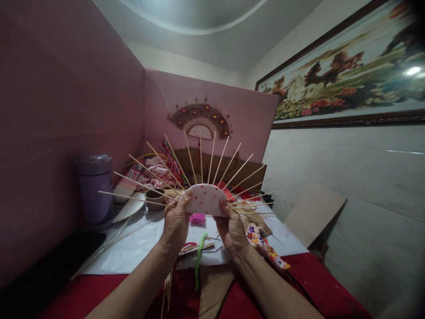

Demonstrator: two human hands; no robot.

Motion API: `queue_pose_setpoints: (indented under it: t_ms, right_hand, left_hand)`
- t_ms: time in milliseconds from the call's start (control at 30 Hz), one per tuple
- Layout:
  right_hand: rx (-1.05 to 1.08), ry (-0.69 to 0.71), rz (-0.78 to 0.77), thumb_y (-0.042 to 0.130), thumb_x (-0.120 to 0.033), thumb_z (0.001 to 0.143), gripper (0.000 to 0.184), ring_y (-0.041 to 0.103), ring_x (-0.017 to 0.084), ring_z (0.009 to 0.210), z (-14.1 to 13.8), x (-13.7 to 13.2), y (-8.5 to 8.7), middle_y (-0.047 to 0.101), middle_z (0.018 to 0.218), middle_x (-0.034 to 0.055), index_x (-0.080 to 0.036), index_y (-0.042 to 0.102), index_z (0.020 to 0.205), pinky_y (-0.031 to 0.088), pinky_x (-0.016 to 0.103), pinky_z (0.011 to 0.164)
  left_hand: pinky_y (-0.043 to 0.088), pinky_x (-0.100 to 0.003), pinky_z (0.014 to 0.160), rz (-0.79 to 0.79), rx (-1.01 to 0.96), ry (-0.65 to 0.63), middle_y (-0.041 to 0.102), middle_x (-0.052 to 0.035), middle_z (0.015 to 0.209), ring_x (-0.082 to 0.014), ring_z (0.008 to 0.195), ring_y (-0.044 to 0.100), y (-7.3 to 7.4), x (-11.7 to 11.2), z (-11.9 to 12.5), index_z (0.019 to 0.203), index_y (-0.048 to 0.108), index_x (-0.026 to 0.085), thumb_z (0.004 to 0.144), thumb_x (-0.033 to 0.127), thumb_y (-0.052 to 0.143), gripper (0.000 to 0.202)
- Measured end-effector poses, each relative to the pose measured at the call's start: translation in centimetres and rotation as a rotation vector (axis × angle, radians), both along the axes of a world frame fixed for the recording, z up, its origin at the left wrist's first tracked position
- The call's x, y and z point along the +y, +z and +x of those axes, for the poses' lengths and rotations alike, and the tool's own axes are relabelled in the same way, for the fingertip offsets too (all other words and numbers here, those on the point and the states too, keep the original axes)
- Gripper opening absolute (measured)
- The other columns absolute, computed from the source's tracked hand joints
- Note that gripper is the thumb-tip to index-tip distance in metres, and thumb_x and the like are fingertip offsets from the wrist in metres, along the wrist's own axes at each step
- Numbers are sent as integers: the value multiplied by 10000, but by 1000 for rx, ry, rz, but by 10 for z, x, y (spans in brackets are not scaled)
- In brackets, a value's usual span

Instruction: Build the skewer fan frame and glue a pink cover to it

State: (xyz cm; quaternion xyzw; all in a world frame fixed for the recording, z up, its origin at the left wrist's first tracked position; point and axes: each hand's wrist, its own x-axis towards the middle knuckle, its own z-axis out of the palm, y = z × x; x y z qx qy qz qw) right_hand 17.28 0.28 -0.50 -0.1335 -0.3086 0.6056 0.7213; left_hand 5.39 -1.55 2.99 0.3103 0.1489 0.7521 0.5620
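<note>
Between my two hands a half-round fan base [206,200], pale with pink-red dots, is held up above the table. Thin wooden sticks [217,160] spread out from its curved edge like rays. My left hand [177,217] pinches the base's left end, thumb on the front face. At the right end, my right hand [231,226] grips it the same way, with its fingers hidden behind. Below the base lie a bright pink block [198,219] and a green fuzzy strip [200,257]. A flower-patterned cloth piece [265,248] rests near my right wrist.
A finished-looking brown fan [199,116] with flowers hangs on the pink panel [245,115] ahead. On the left stand a purple flask [96,190] and a small brown cup [155,200]. Pink cloth and ribbons [159,170] are heaped behind. Cardboard [214,288] lies at the red-covered front edge.
</note>
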Motion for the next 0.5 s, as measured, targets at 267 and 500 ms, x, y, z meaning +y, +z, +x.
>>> queue_pose_setpoints:
  t_ms: [267, 500]
  right_hand:
    - [10, 29, 10, 698, -178, 668, 249, 639, 153, 739, 1, 3, -3, 711, 768, 15, -165, 663, 915, 523, 296, 723]
    - [-3, 12, -9, 715, -186, 648, 272, 632, 141, 670, 1, 0, -2, 710, 759, 12, -167, 664, 915, 527, 295, 695]
  left_hand:
    - [485, -206, 619, -3, -20, 9, 687, -16, 678, -98, 613, 605, -1, 1, 0, 736, 693, 116, 629, 199, 713, 137]
    - [488, -214, 618, -10, -21, 18, 686, -18, 676, -103, 617, 605, -1, 2, 0, 736, 691, 117, 632, 198, 711, 133]
